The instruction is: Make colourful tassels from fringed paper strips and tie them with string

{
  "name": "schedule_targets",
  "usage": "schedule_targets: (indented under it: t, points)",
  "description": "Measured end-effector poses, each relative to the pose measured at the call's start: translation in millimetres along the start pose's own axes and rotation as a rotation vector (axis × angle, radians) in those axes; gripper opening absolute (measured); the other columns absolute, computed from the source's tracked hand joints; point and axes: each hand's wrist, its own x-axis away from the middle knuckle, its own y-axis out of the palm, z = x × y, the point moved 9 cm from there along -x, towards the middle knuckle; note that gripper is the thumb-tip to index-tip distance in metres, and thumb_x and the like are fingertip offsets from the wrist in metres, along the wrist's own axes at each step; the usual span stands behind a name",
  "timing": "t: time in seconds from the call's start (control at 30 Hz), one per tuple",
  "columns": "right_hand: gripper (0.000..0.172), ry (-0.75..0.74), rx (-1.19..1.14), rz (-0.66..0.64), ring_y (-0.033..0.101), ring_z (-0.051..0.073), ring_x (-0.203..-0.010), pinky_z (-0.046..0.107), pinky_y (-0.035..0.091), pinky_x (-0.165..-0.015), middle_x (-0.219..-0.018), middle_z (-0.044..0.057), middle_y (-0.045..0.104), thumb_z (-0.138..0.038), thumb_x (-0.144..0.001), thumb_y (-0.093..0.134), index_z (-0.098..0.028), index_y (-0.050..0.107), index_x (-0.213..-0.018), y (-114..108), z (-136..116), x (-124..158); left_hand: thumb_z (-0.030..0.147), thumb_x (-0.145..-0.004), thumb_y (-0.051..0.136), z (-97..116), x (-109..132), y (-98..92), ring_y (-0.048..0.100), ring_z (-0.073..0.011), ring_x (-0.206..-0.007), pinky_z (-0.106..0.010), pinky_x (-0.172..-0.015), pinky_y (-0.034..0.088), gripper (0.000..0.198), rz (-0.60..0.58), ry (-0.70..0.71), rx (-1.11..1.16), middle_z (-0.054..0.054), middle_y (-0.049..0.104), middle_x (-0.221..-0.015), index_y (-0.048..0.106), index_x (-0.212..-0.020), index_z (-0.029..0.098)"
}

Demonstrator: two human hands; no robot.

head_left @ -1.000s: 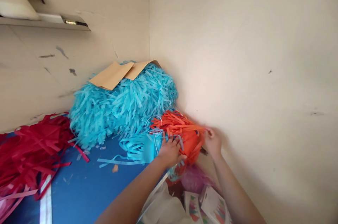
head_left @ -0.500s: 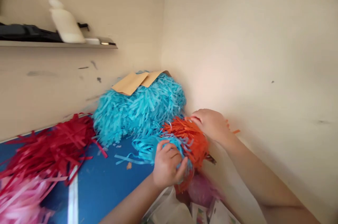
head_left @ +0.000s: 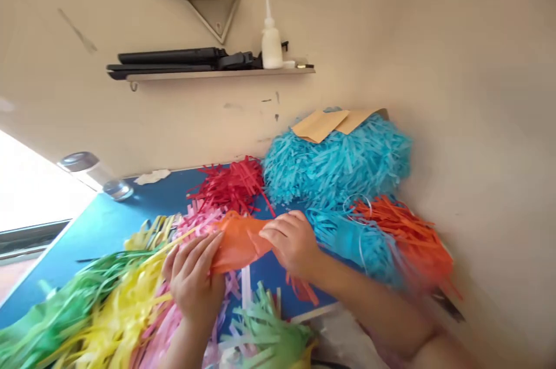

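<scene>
In the head view, the left hand (head_left: 195,279) has its fingers curled over one end of the orange paper (head_left: 241,244), and the right hand (head_left: 295,244) pinches the other end, so the paper spans between them above the blue table (head_left: 158,195). Pink strips (head_left: 197,219) lie behind it, yellow strips (head_left: 124,299) and green strips (head_left: 82,291) to the left, a blue fringe pile (head_left: 334,169) to the right.
</scene>
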Motion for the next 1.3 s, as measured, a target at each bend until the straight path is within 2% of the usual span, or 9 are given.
schedule_targets:
  t: [0.13, 0.23, 0.37, 0.6, 0.73, 0.87, 1.0, 1.17, 1.3]
  points:
    - [0.02, 0.139, -0.05, -0.003, 0.057, 0.016, -0.087, 0.038, 0.031, -0.083, -0.093, 0.001, 0.072, -0.018, -0.101, 0.045, -0.02, 0.064, -0.097, 51, 4, 32, 0.023, -0.085, 0.051, -28, 49, -7.4, 0.041, -0.0389, -0.134, -0.057, -0.104, 0.035, 0.052, -0.313, -0.144, -0.349, -0.02, 0.051, -0.141, 0.05, -0.137, 0.017]
    - [0.02, 0.16, -0.024, -0.054, 0.057, 0.016, -0.085, 0.037, 0.03, -0.082, -0.087, 0.0, 0.072, -0.017, -0.1, 0.047, -0.02, 0.065, -0.092, 75, 0, 49, 0.028, -0.087, 0.053, 4, 68, 18.0, 0.033, -0.0345, -0.142, -0.052, -0.11, 0.032, 0.06, -0.443, -0.046, -0.247, -0.017, 0.042, -0.151, 0.041, -0.144, 0.018]
    - [0.017, 0.143, -0.044, -0.116, 0.058, 0.016, -0.091, 0.037, 0.031, -0.085, -0.09, -0.001, 0.073, -0.016, -0.098, 0.05, -0.021, 0.065, -0.095, 85, 2, 66, 0.009, -0.086, 0.043, 34, 75, 71.6, 0.057, -0.0236, -0.124, -0.047, -0.116, 0.025, 0.05, -0.551, 0.109, -0.012, -0.007, 0.066, -0.13, 0.055, -0.133, 0.023]
    - [0.028, 0.472, 0.253, -0.269, 0.058, 0.024, -0.103, 0.043, 0.032, -0.092, -0.106, 0.004, 0.072, -0.005, -0.086, 0.057, -0.024, 0.069, -0.102, 38, 85, 85, 0.0, -0.079, 0.042, 6, 83, 116.8, 0.066, -0.0246, -0.113, -0.051, -0.11, 0.039, 0.051, -0.695, 0.055, 0.092, -0.008, 0.071, -0.119, 0.066, -0.12, 0.019]
    - [0.045, 0.43, 0.055, -0.357, 0.052, 0.028, -0.117, 0.043, 0.038, -0.099, -0.131, 0.012, 0.06, -0.014, -0.08, 0.061, -0.018, 0.06, -0.126, 16, 49, 70, 0.001, -0.078, 0.044, -1, 79, 124.9, 0.068, -0.0221, -0.108, -0.039, -0.098, 0.052, 0.05, -0.793, -0.115, 0.087, -0.01, 0.072, -0.117, 0.065, -0.12, 0.017]
    - [0.018, 0.252, -0.245, -0.662, 0.063, 0.02, -0.091, 0.03, 0.049, -0.086, -0.097, 0.006, 0.071, -0.017, -0.084, 0.055, -0.018, 0.07, -0.093, 90, -23, 73, 0.005, -0.082, 0.043, -2, 74, 126.0, 0.069, -0.0209, -0.106, -0.035, -0.091, 0.057, 0.048, -0.806, -0.2, 0.107, -0.009, 0.072, -0.119, 0.063, -0.123, 0.018]
    - [0.039, 0.357, -0.025, -0.614, 0.053, 0.03, -0.122, 0.046, 0.037, -0.107, -0.131, 0.016, 0.06, -0.02, -0.087, 0.055, -0.012, 0.062, -0.125, 134, 11, 82, 0.005, -0.081, 0.041, 9, 72, 120.2, 0.063, -0.0218, -0.117, -0.037, -0.1, 0.053, 0.05, -0.718, -0.019, 0.098, -0.01, 0.066, -0.128, 0.063, -0.125, 0.016]
    - [0.037, 0.591, 0.262, -0.567, 0.059, 0.035, -0.115, 0.053, 0.037, -0.104, -0.121, 0.015, 0.067, -0.025, -0.081, 0.069, -0.02, 0.067, -0.118, 43, 84, 122, 0.002, -0.077, 0.043, 26, 95, 131.0, 0.06, -0.0236, -0.122, -0.041, -0.105, 0.05, 0.054, -0.77, 0.16, 0.081, -0.012, 0.064, -0.131, 0.062, -0.125, 0.015]
    - [0.015, 0.506, 0.216, -0.443, 0.067, 0.023, -0.082, 0.039, 0.048, -0.084, -0.088, 0.007, 0.074, -0.027, -0.093, 0.056, -0.024, 0.071, -0.091, -16, 67, 112, 0.005, -0.08, 0.045, 41, 106, 141.6, 0.059, -0.0269, -0.124, -0.042, -0.1, 0.052, 0.049, -0.86, 0.156, 0.065, -0.014, 0.064, -0.131, 0.063, -0.125, 0.013]
